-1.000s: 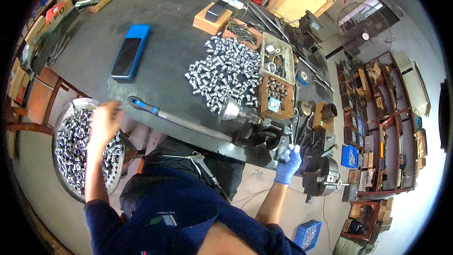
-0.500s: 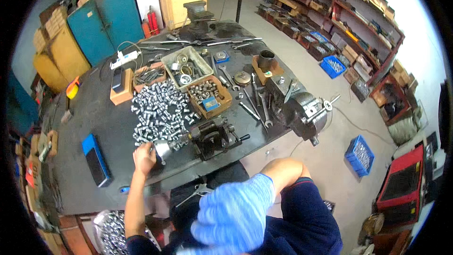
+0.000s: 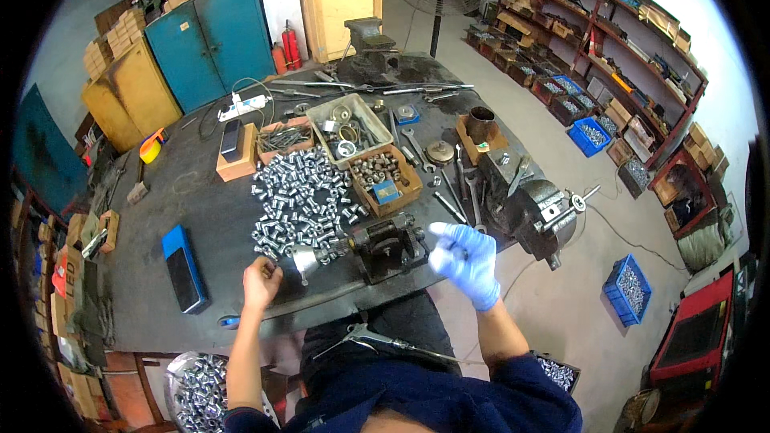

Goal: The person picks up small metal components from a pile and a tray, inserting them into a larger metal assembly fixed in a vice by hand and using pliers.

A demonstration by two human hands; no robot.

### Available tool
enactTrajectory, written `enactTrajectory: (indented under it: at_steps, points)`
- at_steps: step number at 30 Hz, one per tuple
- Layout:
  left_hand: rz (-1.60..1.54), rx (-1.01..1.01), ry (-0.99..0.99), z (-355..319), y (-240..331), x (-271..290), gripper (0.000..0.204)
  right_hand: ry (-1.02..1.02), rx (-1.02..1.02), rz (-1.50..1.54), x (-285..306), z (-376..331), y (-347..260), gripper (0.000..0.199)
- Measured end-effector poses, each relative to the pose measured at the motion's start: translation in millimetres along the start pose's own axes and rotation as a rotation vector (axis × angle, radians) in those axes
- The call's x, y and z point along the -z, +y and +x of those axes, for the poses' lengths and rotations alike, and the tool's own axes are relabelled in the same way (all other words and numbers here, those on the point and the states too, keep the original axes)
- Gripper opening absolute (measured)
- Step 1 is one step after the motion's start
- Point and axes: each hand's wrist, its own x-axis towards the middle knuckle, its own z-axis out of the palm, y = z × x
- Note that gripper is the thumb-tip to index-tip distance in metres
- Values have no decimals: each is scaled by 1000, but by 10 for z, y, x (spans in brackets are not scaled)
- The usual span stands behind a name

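On the near edge of the workbench stands a small black hand-operated fixture [image 3: 387, 250]. My right hand [image 3: 469, 266], in a blue glove, is at its right end, fingers curled round the handle and largely hiding it. At its left end is a silver metal cup [image 3: 305, 263]. My bare left hand [image 3: 261, 282] is just left of that cup, fingers curled together; what they hold, if anything, is hidden. Behind the cup lies a wide heap of short shiny metal fittings [image 3: 297, 196].
Behind the fixture are a cardboard box of metal parts [image 3: 389, 200] and a grey tray [image 3: 361, 124]. A bench vise [image 3: 537, 212] stands right, a blue-black case [image 3: 184, 269] left. An air blow gun [image 3: 365, 337] lies across my lap. Below left is a basin of fittings [image 3: 200, 393].
My right hand has moved forward from near my body to the fixture's handle. The left hand has drawn slightly back from the metal cup. The view has tilted, showing more of the far room.
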Motion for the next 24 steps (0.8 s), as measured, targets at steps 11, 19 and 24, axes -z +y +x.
enactTrajectory:
  at_steps: [11, 19, 24]
  points:
    - [-1009, 77, -178, -205, 660, 347, 25, 132, -473, 352, 16, -139, 1618, 35]
    - [-1178, -4, -270, -263, 819, 372, 22, 360, -598, 933, -174, 239, 1653, 36]
    - [-1183, -15, -295, -252, 768, 327, 19, 337, -670, 1070, -138, 296, 1758, 36]
